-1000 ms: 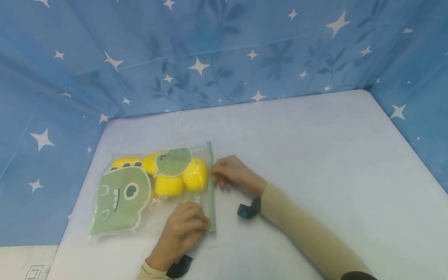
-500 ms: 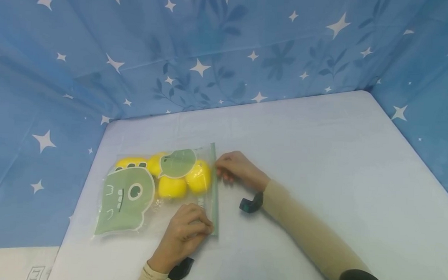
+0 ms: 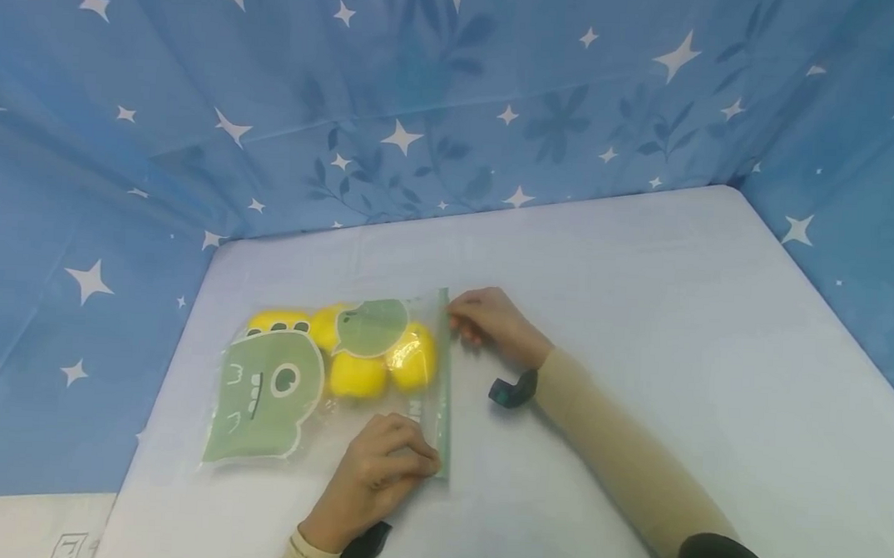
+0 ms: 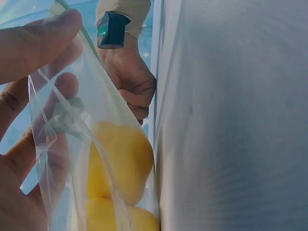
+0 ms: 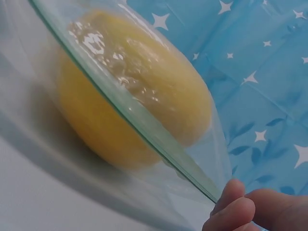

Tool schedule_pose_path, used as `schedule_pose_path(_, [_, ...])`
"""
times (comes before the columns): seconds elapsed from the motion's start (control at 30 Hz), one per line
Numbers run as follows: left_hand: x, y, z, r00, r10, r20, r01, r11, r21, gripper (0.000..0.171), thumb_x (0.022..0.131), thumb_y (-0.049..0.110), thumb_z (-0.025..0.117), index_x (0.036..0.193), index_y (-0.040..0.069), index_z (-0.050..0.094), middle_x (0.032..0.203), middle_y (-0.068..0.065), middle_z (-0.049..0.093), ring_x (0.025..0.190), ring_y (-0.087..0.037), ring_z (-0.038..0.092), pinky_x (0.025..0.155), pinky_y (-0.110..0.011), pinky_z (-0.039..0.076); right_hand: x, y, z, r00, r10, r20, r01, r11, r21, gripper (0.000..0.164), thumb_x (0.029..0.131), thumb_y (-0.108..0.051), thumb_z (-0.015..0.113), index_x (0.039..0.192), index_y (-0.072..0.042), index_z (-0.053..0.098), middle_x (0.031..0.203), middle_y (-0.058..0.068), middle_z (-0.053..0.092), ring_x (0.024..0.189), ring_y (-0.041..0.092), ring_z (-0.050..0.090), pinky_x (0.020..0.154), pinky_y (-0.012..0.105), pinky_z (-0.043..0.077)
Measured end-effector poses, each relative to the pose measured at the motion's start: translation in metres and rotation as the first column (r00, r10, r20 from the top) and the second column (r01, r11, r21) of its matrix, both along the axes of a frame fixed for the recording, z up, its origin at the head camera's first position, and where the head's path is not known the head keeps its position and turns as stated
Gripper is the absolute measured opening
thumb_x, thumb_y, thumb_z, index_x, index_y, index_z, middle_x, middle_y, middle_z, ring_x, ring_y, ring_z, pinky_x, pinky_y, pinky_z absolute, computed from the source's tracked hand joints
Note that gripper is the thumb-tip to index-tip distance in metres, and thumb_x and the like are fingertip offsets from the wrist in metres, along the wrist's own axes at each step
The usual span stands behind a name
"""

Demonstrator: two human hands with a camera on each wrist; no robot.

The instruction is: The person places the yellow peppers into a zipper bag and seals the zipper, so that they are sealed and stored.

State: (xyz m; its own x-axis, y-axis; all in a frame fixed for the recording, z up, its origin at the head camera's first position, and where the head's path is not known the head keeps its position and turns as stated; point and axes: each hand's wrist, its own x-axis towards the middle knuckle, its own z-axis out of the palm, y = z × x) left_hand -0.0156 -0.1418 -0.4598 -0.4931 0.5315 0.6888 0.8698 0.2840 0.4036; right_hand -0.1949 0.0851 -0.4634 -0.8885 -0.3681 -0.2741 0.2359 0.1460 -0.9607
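Note:
A clear zip bag (image 3: 327, 440) with a green dinosaur print lies on the white table, its green zip strip (image 3: 444, 395) on the right side. Several rounded yellow, lemon-like things (image 3: 358, 377) show through the plastic. My left hand (image 3: 379, 472) pinches the near end of the strip; in the left wrist view its thumb (image 4: 43, 38) is on one side of the plastic and fingers show through the other. At the far end of the strip, my right hand (image 3: 497, 323) grips the corner between thumb and fingertips (image 5: 236, 207). Seen from the right wrist, the strip runs as a nearly straight line.
Blue star-patterned cloth (image 3: 455, 104) hangs behind the white table (image 3: 640, 321) and along both its sides. Black wrist cameras (image 3: 513, 390) sit on both wrists. A pale printed surface (image 3: 32, 527) shows at the lower left.
Both hands have moved a little to the right, and the bag with its yellow contents has slid along with them. The right hand has also shifted slightly away from me.

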Motion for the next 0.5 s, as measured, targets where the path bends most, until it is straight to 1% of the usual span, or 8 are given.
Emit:
schedule_pose_path(0.13, [0.0012,-0.0001,0.0003,1.000,-0.012,-0.007,0.012,1.000,-0.016,0.023,0.078,0.001,0.082,0.094,0.017,0.080,0.100,0.004,0.075,0.101,-0.016,0.065,0.089,-0.028,0.045,-0.0029,0.0019,0.0012,0.999,-0.037,0.002,0.037,0.999,-0.004,0.023,0.099,-0.024,0.067,0.095,-0.002,0.072,0.070,0.001,0.061,0.056,0.012,0.049,0.054,0.023,0.045])
schedule_pose_path(0.23, [0.0031,0.0002,0.0000,1.000,-0.018,-0.002,0.018,0.999,-0.029,0.024,0.080,0.001,0.081,0.098,0.017,0.081,0.104,0.003,0.076,0.102,-0.016,0.064,0.091,-0.028,0.047,-0.0045,0.0017,0.0007,0.998,-0.059,0.020,0.060,0.998,-0.009,0.022,0.099,-0.024,0.068,0.095,-0.003,0.072,0.069,0.000,0.061,0.055,0.011,0.049,0.053,0.022,0.044])
schedule_pose_path(0.37, [0.0055,0.0023,-0.0006,1.000,-0.024,0.018,0.025,0.999,-0.042,0.028,0.084,0.001,0.078,0.106,0.017,0.081,0.109,0.002,0.075,0.105,-0.017,0.063,0.096,-0.029,0.048,-0.0059,0.0034,-0.0003,0.995,-0.094,0.017,0.095,0.995,-0.026,0.022,0.100,-0.025,0.067,0.095,-0.003,0.071,0.069,0.000,0.060,0.054,0.010,0.048,0.052,0.022,0.043])
schedule_pose_path(0.5, [0.0059,0.0058,0.0000,0.999,-0.033,0.007,0.033,0.998,-0.054,0.028,0.086,0.001,0.077,0.109,0.017,0.081,0.110,0.002,0.075,0.107,-0.018,0.063,0.097,-0.030,0.049,-0.0066,0.0062,0.0003,0.992,-0.124,0.007,0.124,0.992,-0.026,0.021,0.101,-0.023,0.067,0.096,-0.003,0.071,0.069,0.000,0.061,0.054,0.010,0.048,0.051,0.021,0.042])
